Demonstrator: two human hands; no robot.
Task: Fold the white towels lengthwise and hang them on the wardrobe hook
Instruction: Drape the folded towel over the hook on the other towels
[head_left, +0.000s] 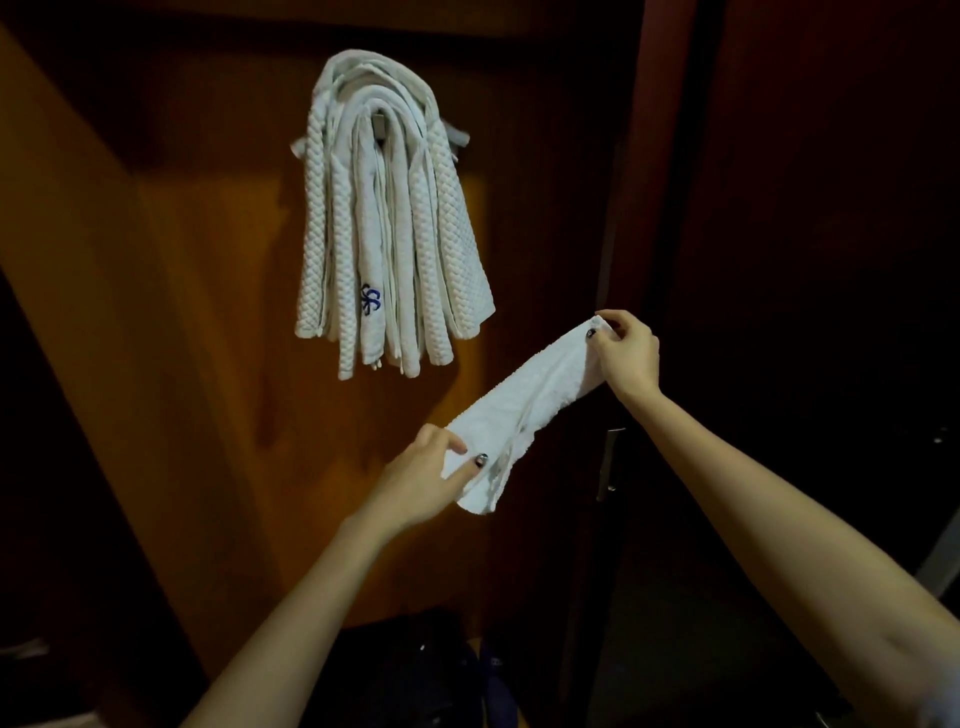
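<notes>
A narrow, lengthwise-folded white towel (524, 410) is stretched in the air between both hands, slanting from lower left to upper right. My left hand (421, 478) pinches its lower end, and my right hand (626, 356) pinches its upper end. Above and to the left, several folded white towels (389, 218) hang draped over the wardrobe hook (382, 127), one showing a blue embroidered mark. The hook is mostly covered by them; only a bit of metal shows at the centre.
The hook's pale bar (460, 136) sticks out on both sides of the towels on the brown wardrobe door (182, 234). A metal door handle (609, 462) is at the right. Dark bags or clothes (415, 670) lie on the floor below.
</notes>
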